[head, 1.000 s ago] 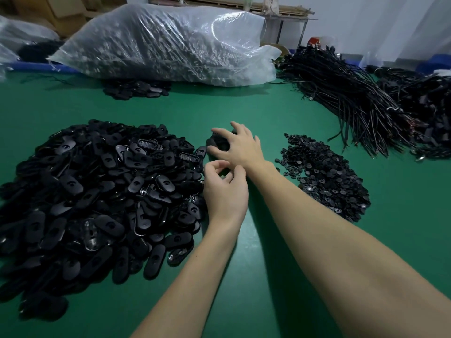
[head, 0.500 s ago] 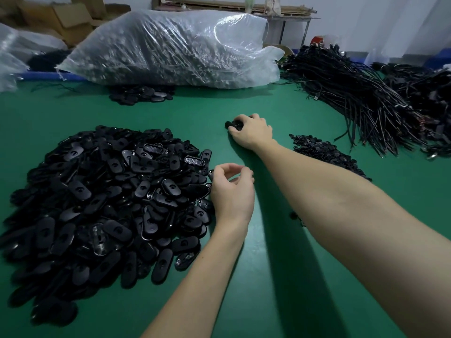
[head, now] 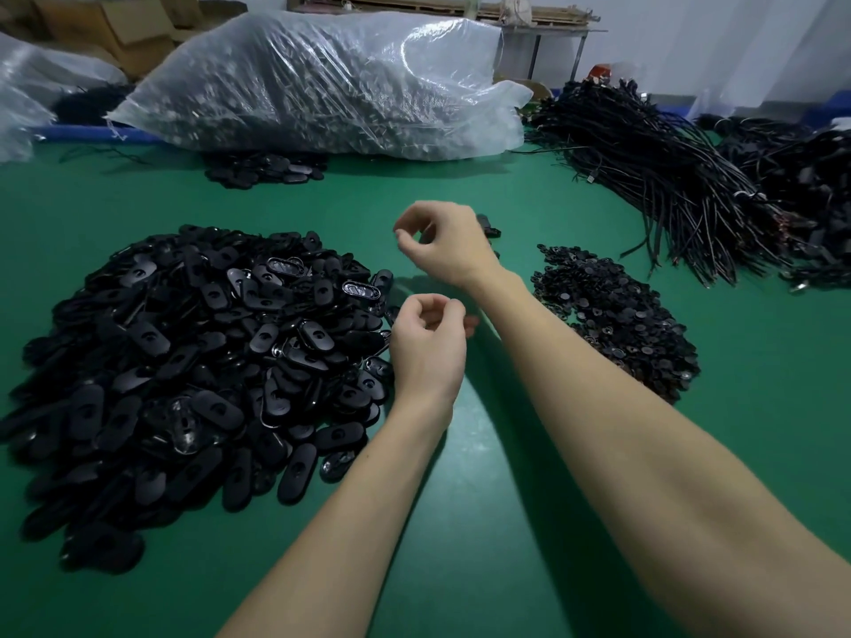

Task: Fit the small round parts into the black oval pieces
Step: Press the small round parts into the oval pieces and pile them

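A large heap of black oval pieces (head: 193, 361) covers the left of the green table (head: 483, 522). A smaller heap of small round parts (head: 617, 315) lies to the right. My left hand (head: 428, 352) hovers at the right edge of the oval heap with its fingers curled in; I see nothing in it. My right hand (head: 442, 244) is raised above the table between the two heaps, thumb and fingers curled, with nothing visible between them. A few black pieces (head: 488, 227) lie on the table just behind my right hand.
A big clear plastic sack (head: 322, 85) lies across the back of the table, with a small cluster of oval pieces (head: 262, 170) in front of it. Bundles of black cords (head: 667, 177) fill the back right. Cardboard boxes stand at the far left.
My right hand has let go of a black piece at the far spot and drawn back and up towards me. My left hand stayed by the oval heap, fingers still curled.
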